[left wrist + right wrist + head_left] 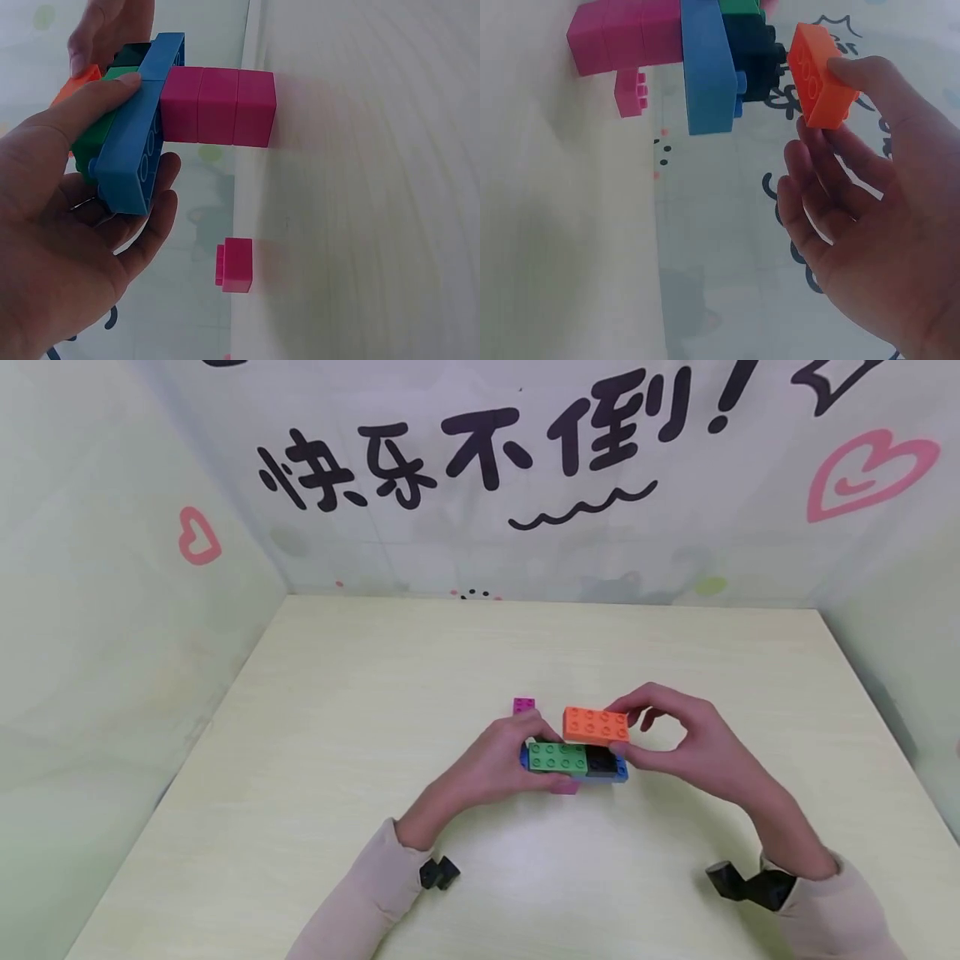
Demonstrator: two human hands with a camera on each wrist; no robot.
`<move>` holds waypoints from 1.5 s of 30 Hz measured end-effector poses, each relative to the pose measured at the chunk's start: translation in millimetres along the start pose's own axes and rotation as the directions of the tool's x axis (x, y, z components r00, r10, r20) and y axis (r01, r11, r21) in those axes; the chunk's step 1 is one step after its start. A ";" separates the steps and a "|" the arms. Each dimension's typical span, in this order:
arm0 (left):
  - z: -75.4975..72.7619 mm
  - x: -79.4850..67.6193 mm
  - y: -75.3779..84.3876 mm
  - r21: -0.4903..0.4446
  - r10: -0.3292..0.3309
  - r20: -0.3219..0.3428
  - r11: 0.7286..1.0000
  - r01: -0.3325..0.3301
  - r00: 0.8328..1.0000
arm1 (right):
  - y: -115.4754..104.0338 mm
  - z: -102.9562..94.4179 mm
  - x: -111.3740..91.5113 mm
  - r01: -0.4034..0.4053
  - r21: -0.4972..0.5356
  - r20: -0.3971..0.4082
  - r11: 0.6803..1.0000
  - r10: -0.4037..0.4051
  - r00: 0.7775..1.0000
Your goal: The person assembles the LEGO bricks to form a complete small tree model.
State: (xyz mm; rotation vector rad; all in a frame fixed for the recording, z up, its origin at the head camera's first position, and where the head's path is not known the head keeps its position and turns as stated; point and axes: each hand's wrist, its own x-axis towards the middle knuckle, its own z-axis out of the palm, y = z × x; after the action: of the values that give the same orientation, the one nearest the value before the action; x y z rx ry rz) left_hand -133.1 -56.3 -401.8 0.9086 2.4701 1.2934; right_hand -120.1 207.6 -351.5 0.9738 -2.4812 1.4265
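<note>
A column of magenta bricks (217,105) stands upright on the table, with a long blue brick (129,161) across its top. On the blue brick sit a green brick (557,758) and a black brick (751,67), side by side. My left hand (487,764) grips the blue and green bricks from the left, thumb on the near side and fingers on the far side. My right hand (693,739) pinches an orange eight-stud brick (595,725) by its right end. In the right wrist view the orange brick is tilted, apart from the black brick's studs.
A loose magenta brick (523,703) lies on the pale wooden table (360,693) behind the left hand. Printed cloth walls (465,560) rise along the table's back and sides. Black wrist mounts (750,887) jut from both sleeves.
</note>
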 end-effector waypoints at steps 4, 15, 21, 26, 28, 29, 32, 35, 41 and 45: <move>-0.5 -0.7 -1.6 0.025 0.004 -0.004 1.000 -0.004 1.000 | -15.8 6.6 3.8 0.058 0.017 0.058 0.998 -0.059 0.997; -0.9 -0.3 -3.6 0.024 0.042 -0.006 0.999 -0.042 0.999 | -15.3 15.5 4.2 0.078 0.045 0.082 0.996 -0.082 0.993; -1.2 0.4 -3.3 0.023 0.056 -0.006 0.998 -0.056 0.998 | -9.3 17.1 2.7 0.085 0.042 0.089 0.996 -0.088 0.992; -1.9 0.7 -2.2 0.038 0.048 -0.004 0.998 -0.048 0.999 | 10.8 18.5 -2.6 0.062 0.018 0.121 0.998 -0.064 0.991; -1.8 0.6 -2.2 0.043 0.038 -0.003 0.998 -0.038 0.999 | 15.8 18.1 -4.2 0.043 0.009 0.141 0.999 -0.043 0.989; -1.7 0.5 -2.1 0.044 0.033 -0.001 0.998 -0.033 0.999 | 17.2 18.0 -4.7 0.033 0.007 0.149 0.999 -0.034 0.988; -1.1 0.7 -1.6 0.039 0.015 0.003 0.999 -0.015 1.000 | 18.9 17.3 -5.4 0.011 0.008 0.164 1.000 -0.013 0.986; -0.9 0.9 -0.4 0.033 0.009 0.004 0.999 -0.009 1.000 | 19.3 16.9 -5.8 -0.002 0.007 0.165 1.000 0.001 0.986; -1.1 0.9 0.4 0.040 0.022 0.001 0.999 -0.022 1.000 | 20.4 18.2 -6.6 0.001 0.030 0.147 1.000 -0.006 0.989; -1.2 0.7 -0.8 0.034 0.030 0.002 0.999 -0.030 1.000 | 21.8 19.8 -6.6 0.011 0.051 0.142 0.999 -0.018 0.990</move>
State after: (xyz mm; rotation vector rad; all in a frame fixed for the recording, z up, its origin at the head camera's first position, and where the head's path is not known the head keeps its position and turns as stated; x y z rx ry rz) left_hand -134.6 -57.0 -401.6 0.9581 2.4943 1.2631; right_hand -123.6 202.3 -381.0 1.1387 -2.5419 1.4704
